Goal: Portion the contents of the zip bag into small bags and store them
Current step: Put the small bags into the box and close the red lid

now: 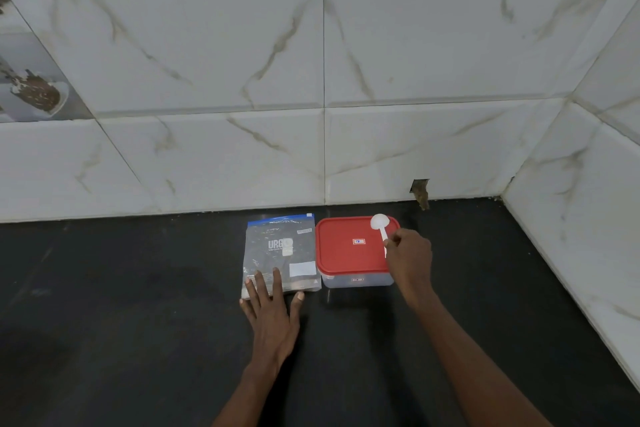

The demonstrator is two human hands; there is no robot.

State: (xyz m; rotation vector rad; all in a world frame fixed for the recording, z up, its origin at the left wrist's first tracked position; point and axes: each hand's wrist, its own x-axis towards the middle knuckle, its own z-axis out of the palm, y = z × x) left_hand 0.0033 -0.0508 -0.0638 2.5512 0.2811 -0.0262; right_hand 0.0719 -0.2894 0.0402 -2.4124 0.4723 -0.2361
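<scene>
A clear zip bag [281,250] with a blue seal strip and printed white lettering lies flat on the black counter near the wall. My left hand [272,314] rests on its near edge with straight, spread fingers. Right beside the bag stands a square clear container with a red lid [349,246]. My right hand [410,262] pinches the handle of a white plastic scoop [380,224], whose bowl hovers over the lid's far right corner. What the bag holds I cannot make out.
The black counter [138,322] runs left and toward me. White marble-look tiled walls [381,149] close the back and the right side, forming a corner at the far right. A small broken gap [420,189] sits in the wall's base behind the container.
</scene>
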